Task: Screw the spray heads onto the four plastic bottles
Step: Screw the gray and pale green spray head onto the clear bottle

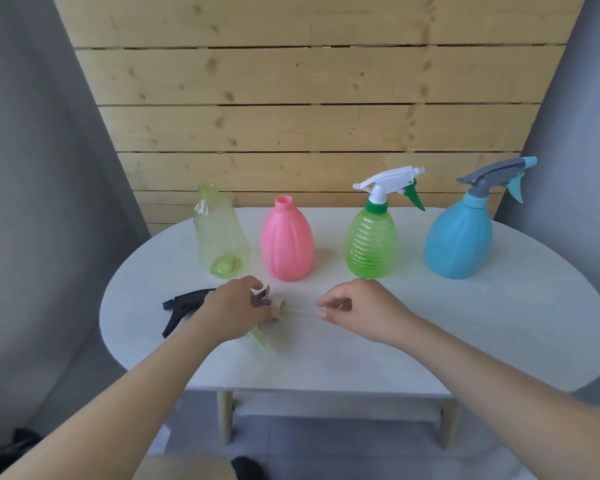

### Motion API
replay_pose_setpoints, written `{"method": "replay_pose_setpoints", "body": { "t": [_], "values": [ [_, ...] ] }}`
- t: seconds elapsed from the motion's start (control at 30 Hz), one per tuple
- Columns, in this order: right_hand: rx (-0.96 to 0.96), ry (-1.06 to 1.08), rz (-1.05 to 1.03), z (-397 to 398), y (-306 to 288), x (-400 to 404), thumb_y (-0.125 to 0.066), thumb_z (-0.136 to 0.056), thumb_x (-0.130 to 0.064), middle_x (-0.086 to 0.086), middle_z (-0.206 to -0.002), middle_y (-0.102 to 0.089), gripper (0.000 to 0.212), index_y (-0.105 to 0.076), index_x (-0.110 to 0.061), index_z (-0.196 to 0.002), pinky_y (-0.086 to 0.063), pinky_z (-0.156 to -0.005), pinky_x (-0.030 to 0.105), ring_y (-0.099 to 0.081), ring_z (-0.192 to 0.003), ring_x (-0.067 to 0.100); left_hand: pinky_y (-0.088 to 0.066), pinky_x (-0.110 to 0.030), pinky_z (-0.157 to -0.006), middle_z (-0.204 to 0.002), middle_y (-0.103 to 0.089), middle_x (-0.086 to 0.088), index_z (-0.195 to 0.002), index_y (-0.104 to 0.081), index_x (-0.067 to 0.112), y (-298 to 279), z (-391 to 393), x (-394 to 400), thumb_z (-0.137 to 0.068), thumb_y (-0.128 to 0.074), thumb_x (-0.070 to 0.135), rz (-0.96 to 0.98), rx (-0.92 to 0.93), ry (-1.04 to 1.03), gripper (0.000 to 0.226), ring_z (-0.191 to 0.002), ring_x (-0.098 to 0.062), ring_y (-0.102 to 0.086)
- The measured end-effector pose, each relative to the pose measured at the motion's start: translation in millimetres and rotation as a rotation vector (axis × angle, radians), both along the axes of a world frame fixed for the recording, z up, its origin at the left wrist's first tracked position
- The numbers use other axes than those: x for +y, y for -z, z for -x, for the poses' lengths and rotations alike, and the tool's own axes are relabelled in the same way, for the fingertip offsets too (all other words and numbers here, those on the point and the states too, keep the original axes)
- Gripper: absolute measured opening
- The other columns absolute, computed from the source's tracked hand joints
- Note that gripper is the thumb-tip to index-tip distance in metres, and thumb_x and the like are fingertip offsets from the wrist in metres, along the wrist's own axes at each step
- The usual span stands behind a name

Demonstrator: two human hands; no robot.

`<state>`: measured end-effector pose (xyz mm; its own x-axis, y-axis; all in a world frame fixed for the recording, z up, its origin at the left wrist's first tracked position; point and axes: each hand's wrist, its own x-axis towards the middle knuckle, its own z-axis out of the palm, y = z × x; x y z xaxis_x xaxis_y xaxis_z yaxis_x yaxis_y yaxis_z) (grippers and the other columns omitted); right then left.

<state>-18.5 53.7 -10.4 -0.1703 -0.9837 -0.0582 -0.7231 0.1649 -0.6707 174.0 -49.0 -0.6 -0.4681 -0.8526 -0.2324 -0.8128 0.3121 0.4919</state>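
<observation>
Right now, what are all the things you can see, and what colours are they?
Bottles without spray heads: 2, a clear yellowish bottle and a pink bottle, back left of the table.
Bottles with spray heads on: 2, a green bottle with a white and green head, and a blue bottle with a grey and blue head, back right.
Loose spray heads: 2, a black spray head lying at the front left, and a grey-and-yellowish spray head.
Table: 1, white, oval.
Wall: wooden planks, behind.
Hands: 2; left hand grips the grey-and-yellowish head, right hand pinches its thin clear tube.
</observation>
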Motion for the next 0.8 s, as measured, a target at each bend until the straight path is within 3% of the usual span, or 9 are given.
{"method": "replay_pose_setpoints", "body": {
  "t": [0.17, 0.23, 0.3, 0.33, 0.4, 0.5, 0.6, 0.7, 0.8],
  "values": [
    [0.027, 0.008, -0.018, -6, 3, -14, -0.067, -0.081, -0.028, 0.000, -0.093, -0.074, 0.019, -0.074, -0.019, -0.096, -0.046, -0.068, 0.021, -0.063, -0.076, 0.010, -0.040, -0.024, -0.057, -0.101, -0.052, 0.001, -0.127, -0.052, 0.014, 4, 7, -3, -0.072, -0.078, 0.039, -0.040, 0.051, 0.024, 0.065, -0.079, -0.017, -0.053],
    [0.047, -0.005, -0.036, -7, 1, -18, -0.066, -0.082, -0.029, 0.004, -0.084, -0.074, 0.018, -0.075, -0.015, -0.088, -0.047, -0.067, 0.026, -0.064, -0.074, 0.016, -0.037, -0.024, -0.049, -0.085, -0.052, 0.003, -0.108, -0.059, 0.015, 6, 9, -5, -0.066, -0.082, 0.037, -0.042, 0.071, 0.040, 0.053, -0.065, -0.012, -0.049],
    [0.074, -0.026, -0.057, -7, -2, -20, -0.064, -0.083, -0.032, 0.013, -0.064, -0.061, 0.029, -0.071, -0.005, -0.075, -0.037, -0.054, 0.029, -0.050, -0.057, 0.020, -0.037, -0.023, -0.049, -0.067, -0.051, 0.004, -0.087, -0.060, 0.008, 6, 9, -8, -0.062, -0.085, 0.034, -0.051, 0.134, 0.066, 0.044, -0.055, -0.011, -0.047],
    [0.065, -0.035, -0.069, -6, -4, -21, -0.063, -0.083, -0.034, 0.013, -0.058, -0.049, 0.038, -0.064, -0.001, -0.066, -0.029, -0.052, 0.029, -0.039, -0.053, 0.019, -0.038, -0.020, -0.047, -0.060, -0.054, 0.006, -0.085, -0.062, 0.005, 5, 8, -10, -0.061, -0.086, 0.031, -0.087, 0.196, 0.070, 0.042, -0.050, -0.008, -0.049],
    [0.021, -0.047, -0.087, -5, -8, -22, -0.061, -0.084, -0.038, 0.009, -0.055, -0.047, 0.046, -0.053, -0.003, -0.054, -0.025, -0.051, 0.027, -0.035, -0.049, 0.017, -0.036, -0.012, -0.040, -0.049, -0.059, 0.011, -0.084, -0.066, 0.012, 1, 4, -14, -0.062, -0.087, 0.026, -0.171, 0.316, 0.062, 0.033, -0.040, 0.001, -0.050],
    [-0.031, -0.056, -0.101, -4, -15, -25, -0.060, -0.085, -0.041, 0.014, -0.067, -0.067, 0.045, -0.063, 0.000, -0.068, -0.035, -0.054, 0.024, -0.052, -0.054, 0.014, -0.036, -0.009, -0.042, -0.048, -0.062, 0.015, -0.080, -0.066, 0.022, -7, -3, -17, -0.066, -0.084, 0.030, -0.277, 0.409, 0.059, 0.024, -0.044, 0.003, -0.052],
    [-0.125, -0.057, -0.112, -7, -22, -28, -0.061, -0.084, -0.042, 0.012, -0.088, -0.075, 0.039, -0.072, -0.004, -0.082, -0.045, -0.062, 0.020, -0.064, -0.067, 0.010, -0.039, -0.008, -0.046, -0.062, -0.070, 0.009, -0.082, -0.067, 0.022, -13, -12, -18, -0.074, -0.079, 0.027, -0.345, 0.508, 0.005, 0.015, -0.055, 0.002, -0.062],
    [-0.186, -0.020, -0.043, -12, -27, -35, -0.065, -0.082, -0.038, 0.004, -0.084, -0.075, 0.028, -0.075, -0.013, -0.080, -0.047, -0.060, 0.017, -0.065, -0.067, 0.009, -0.036, -0.020, -0.052, -0.080, -0.076, -0.002, -0.092, -0.067, 0.021, -21, -28, -20, -0.077, -0.075, 0.031, -0.393, 0.520, -0.029, 0.020, -0.073, -0.006, -0.070],
    [-0.129, 0.162, 0.142, -15, -27, -49, -0.072, -0.076, -0.038, -0.004, -0.074, -0.067, 0.021, -0.069, -0.019, -0.086, -0.042, -0.058, 0.015, -0.062, -0.073, 0.012, -0.041, -0.021, -0.052, -0.065, -0.073, 0.004, -0.096, -0.065, 0.013, -24, -46, -23, -0.079, -0.073, 0.028, -0.397, 0.534, -0.041, 0.024, -0.063, -0.008, -0.069]
  ]
}}
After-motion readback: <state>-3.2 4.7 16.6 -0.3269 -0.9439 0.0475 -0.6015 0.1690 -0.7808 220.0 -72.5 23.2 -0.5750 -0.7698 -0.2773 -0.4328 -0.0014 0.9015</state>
